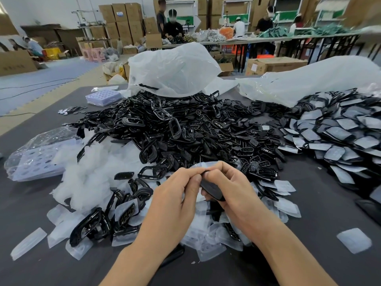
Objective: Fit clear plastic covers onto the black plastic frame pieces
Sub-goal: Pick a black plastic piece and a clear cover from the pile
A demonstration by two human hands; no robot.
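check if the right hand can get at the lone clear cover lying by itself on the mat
Probably yes, once freed: the lone clear cover lies on bare mat with nothing between it and the right hand, but that hand's fingers grip a black frame piece.

- Only the forearms, wrists and hands of the person show.
- The left forearm [140, 250] is bare along its whole visible length, smooth and slim at the wrist.
- The right forearm [288, 250] is likewise bare down to the wrist.
- The left hand [175, 197] is bare, with creased knuckles.
- The right hand [233, 190] is bare too, with faint ridges across its back.
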